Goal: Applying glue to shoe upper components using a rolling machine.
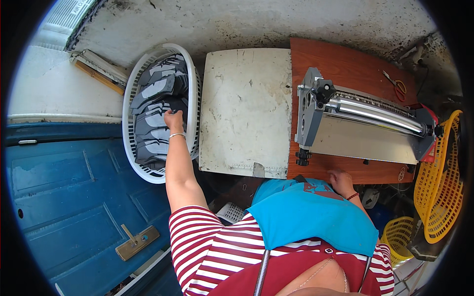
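Note:
My left hand reaches into a white oval laundry basket at the left. Its fingers are closed at the edge of a dark grey cut piece among the stacks. Several piles of flat grey cut pieces, dark with lighter faces, fill the basket. My right hand rests at the front edge of the brown wood-grain tabletop, fingers loosely bent with nothing seen in them. In front of it stands a roller machine with shiny metal rollers, black knobs and a flat metal bed.
A worn whitish board lies between basket and machine. Orange-handled scissors lie at the back right. Yellow plastic baskets stand at the right. A blue door with a handle is at the left, and a stained wall runs behind.

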`<state>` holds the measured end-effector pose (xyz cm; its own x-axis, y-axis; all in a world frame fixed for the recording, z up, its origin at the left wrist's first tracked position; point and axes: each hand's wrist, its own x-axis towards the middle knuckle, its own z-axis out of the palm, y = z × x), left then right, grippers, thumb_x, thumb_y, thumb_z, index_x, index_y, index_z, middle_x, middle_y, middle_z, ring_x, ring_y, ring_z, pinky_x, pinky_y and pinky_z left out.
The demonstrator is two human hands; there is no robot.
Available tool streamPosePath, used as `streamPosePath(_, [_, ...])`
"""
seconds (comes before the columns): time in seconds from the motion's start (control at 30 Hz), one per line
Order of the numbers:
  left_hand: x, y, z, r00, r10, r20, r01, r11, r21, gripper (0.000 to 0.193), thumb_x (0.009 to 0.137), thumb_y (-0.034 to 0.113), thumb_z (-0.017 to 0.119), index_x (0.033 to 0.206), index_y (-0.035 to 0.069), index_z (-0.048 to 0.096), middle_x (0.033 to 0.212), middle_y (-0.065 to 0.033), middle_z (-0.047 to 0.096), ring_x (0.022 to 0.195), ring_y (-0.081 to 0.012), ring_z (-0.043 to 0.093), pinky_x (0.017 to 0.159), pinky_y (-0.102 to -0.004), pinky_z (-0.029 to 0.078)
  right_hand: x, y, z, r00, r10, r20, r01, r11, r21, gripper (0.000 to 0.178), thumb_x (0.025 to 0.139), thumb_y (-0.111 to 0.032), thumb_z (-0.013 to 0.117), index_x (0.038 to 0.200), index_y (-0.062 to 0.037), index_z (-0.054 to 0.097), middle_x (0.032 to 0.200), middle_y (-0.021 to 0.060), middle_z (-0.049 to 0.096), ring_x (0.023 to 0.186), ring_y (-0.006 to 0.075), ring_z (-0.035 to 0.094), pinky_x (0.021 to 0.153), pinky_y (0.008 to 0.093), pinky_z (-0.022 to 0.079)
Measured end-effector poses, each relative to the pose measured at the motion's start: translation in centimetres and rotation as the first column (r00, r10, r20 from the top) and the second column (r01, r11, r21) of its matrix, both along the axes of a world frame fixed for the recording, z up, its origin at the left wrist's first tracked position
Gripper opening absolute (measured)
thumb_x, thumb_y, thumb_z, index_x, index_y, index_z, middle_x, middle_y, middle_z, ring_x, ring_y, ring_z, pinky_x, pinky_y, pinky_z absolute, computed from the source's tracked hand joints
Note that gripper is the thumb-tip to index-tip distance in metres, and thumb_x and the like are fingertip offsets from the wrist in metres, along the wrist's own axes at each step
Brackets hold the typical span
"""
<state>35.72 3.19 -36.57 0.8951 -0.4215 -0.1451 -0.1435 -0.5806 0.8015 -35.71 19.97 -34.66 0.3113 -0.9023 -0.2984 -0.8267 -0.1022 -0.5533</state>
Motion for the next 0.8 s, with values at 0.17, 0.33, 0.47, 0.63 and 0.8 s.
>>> streamPosePath(0.17, [0.7,-0.5,7.0,0.986,-0.147,-0.080,0.119,0.952,-0.282,0.029,0.075,0.002,0.076,0.103,-0.002,0.071,0.082,-0.0022,0.065,0.067,-0.0100,0.056,0.061,-0.0238,0.044,-1.1,0.6,-1.3,0.999,-0.007,-0.051,0.007,1.000,0.008,0.023,0.089,-0.011,0.062,0.107,-0.0057,0.075,0.096,0.0170,0.071,0.088,0.0368,0.068,0.078,0.0463,0.055])
streamPosePath(0.33, [3.0,3.0,19.6,0.965,-0.261,0.035,0.260,0.926,-0.274,0.031,0.082,0.002,0.069,0.113,-0.005,0.070,0.081,0.0011,0.063,0.066,-0.0071,0.054,0.059,-0.0226,0.042,-1.1,0.2,-1.3,0.999,-0.023,-0.036,0.023,1.000,0.020,0.022,0.088,-0.011,0.063,0.106,-0.0060,0.075,0.097,0.0171,0.071,0.089,0.0367,0.068,0.079,0.0467,0.055])
streamPosePath(0.47, [4.8,4.2,24.1,0.853,-0.212,0.477,0.283,0.956,-0.080,0.037,0.082,0.008,0.069,0.117,-0.004,0.070,0.083,-0.0038,0.069,0.066,-0.0128,0.060,0.062,-0.0270,0.047,-0.9,0.3,-1.4,0.996,-0.090,0.022,0.090,0.996,0.014,0.021,0.089,-0.011,0.062,0.105,-0.0066,0.075,0.098,0.0167,0.072,0.090,0.0372,0.069,0.080,0.0466,0.055])
streamPosePath(0.63, [7.3,-0.2,20.0,0.726,-0.323,0.608,0.150,0.936,0.319,0.052,0.077,0.021,0.068,0.119,-0.011,0.065,0.102,-0.0301,0.073,0.099,-0.0429,0.072,0.093,-0.0469,0.055,-1.3,1.2,-0.8,0.994,-0.105,0.028,0.105,0.994,0.023,0.020,0.090,-0.011,0.062,0.105,-0.0067,0.075,0.100,0.0164,0.072,0.091,0.0372,0.069,0.081,0.0462,0.055])
streamPosePath(0.8, [3.6,-2.5,13.6,0.729,-0.462,0.505,0.315,0.882,0.352,0.052,0.084,0.027,0.067,0.119,-0.011,0.066,0.119,-0.0323,0.068,0.110,-0.0428,0.068,0.096,-0.0433,0.053,-3.1,4.7,-0.2,0.986,-0.164,0.029,0.164,0.986,0.017,0.021,0.090,-0.011,0.060,0.103,-0.0067,0.075,0.102,0.0155,0.073,0.097,0.0360,0.069,0.086,0.0455,0.055])
